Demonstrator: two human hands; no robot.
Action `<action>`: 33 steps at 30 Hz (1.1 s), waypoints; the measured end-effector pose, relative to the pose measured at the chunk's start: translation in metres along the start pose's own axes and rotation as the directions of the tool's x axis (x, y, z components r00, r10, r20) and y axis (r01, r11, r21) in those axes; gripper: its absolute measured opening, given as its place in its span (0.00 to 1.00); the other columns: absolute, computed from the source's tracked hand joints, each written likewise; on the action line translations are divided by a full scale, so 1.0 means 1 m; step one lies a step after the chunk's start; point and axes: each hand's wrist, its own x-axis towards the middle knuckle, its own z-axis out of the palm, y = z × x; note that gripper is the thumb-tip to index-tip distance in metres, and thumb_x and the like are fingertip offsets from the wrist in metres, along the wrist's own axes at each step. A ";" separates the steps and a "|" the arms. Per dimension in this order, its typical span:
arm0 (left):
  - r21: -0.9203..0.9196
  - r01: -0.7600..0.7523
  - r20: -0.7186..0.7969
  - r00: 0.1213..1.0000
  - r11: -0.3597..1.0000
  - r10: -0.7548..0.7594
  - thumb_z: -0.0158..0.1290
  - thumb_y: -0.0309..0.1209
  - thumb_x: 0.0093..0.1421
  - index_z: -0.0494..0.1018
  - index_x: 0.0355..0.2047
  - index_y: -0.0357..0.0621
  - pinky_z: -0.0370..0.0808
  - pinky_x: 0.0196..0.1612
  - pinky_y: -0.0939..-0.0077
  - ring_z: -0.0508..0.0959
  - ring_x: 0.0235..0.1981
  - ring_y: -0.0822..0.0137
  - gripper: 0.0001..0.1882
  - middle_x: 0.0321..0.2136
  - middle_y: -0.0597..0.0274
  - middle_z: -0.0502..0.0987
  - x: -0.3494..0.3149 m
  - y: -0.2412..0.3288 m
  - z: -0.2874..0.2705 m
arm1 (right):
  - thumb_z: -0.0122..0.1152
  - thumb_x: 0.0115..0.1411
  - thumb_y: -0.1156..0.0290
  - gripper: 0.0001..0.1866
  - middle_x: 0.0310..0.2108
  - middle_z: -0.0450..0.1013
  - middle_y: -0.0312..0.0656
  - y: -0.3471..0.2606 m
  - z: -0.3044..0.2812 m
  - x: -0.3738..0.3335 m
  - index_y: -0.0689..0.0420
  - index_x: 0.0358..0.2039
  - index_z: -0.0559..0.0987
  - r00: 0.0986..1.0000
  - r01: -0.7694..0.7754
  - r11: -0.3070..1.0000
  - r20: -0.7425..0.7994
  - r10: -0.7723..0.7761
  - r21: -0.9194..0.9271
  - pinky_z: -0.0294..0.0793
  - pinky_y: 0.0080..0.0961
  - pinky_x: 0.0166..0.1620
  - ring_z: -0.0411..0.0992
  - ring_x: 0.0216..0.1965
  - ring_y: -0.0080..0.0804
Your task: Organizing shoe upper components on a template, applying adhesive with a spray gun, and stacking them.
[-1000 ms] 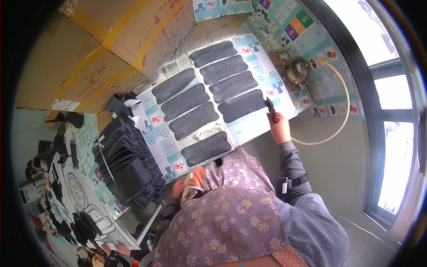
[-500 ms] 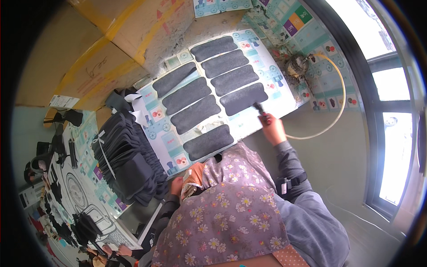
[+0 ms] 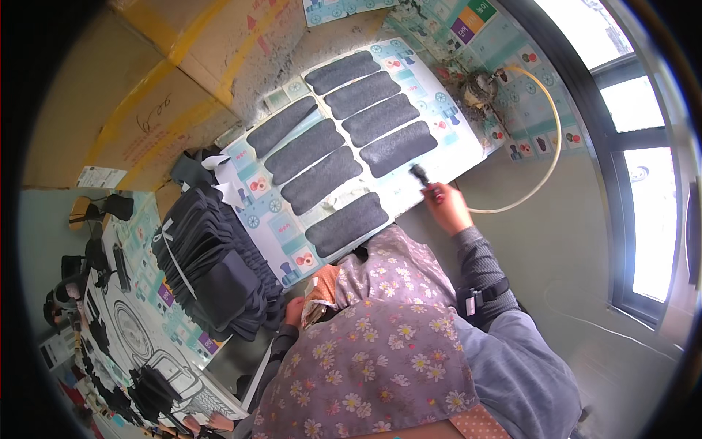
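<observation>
My right hand (image 3: pixel 447 208) is closed round a small hand tool with a black head (image 3: pixel 419 173) and a red body. A pale hose (image 3: pixel 557 146) runs to that hand. The tool's head hovers just below a dark rounded pad (image 3: pixel 398 149), apart from it. Several such pads lie in two columns on a patterned board (image 3: pixel 395 196); the nearest pad (image 3: pixel 347 224) lies by the board's front edge. Low beside my apron (image 3: pixel 380 344) is my left hand (image 3: pixel 295 311), next to an orange dotted cloth (image 3: pixel 322 287); its fingers are mostly hidden.
A tall pile of dark pads (image 3: pixel 212 256), partly tied with white strips, stands left of the board. Cardboard boxes (image 3: pixel 139 110) rise behind it. At the back right the hose meets a crusted fitting (image 3: pixel 479 89) by the wall. A window (image 3: pixel 643 212) is on the right.
My right hand has drawn the tool slightly away from the corner of the right column's nearest pad. The whole view has shifted a little; my left hand stays beside the apron.
</observation>
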 end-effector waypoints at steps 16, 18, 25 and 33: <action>0.077 -0.050 0.002 0.999 0.996 0.050 0.53 0.36 0.60 0.77 0.37 0.32 0.73 0.39 0.76 0.77 0.33 0.71 0.16 0.31 0.58 0.80 -0.020 0.052 0.006 | 0.62 0.57 0.56 0.17 0.25 0.75 0.54 0.003 0.002 -0.025 0.59 0.31 0.77 0.996 -0.008 1.000 0.086 0.007 0.007 0.74 0.40 0.35 0.75 0.31 0.54; 0.128 -0.028 -0.019 0.999 0.991 0.031 0.53 0.36 0.60 0.77 0.37 0.32 0.73 0.39 0.76 0.77 0.34 0.71 0.16 0.31 0.58 0.80 -0.028 0.076 0.020 | 0.61 0.58 0.57 0.16 0.25 0.75 0.52 0.025 -0.013 -0.005 0.59 0.31 0.77 0.996 -0.011 1.000 -0.092 0.009 -0.011 0.74 0.39 0.33 0.75 0.29 0.52; 0.113 0.031 -0.063 0.998 0.993 -0.024 0.53 0.35 0.60 0.77 0.37 0.33 0.73 0.39 0.75 0.77 0.33 0.71 0.15 0.32 0.58 0.80 -0.045 0.119 0.055 | 0.63 0.58 0.65 0.11 0.20 0.72 0.45 0.037 -0.006 0.007 0.61 0.32 0.76 0.999 -0.039 0.999 -0.035 0.039 0.010 0.72 0.29 0.30 0.71 0.22 0.31; 0.128 0.044 -0.155 0.988 0.991 -0.024 0.51 0.33 0.61 0.77 0.39 0.35 0.73 0.41 0.75 0.77 0.34 0.71 0.14 0.34 0.58 0.80 -0.033 0.100 0.066 | 0.63 0.56 0.59 0.16 0.25 0.74 0.53 0.038 -0.046 0.027 0.59 0.32 0.75 0.992 -0.004 1.000 0.127 0.002 0.020 0.74 0.40 0.34 0.76 0.30 0.50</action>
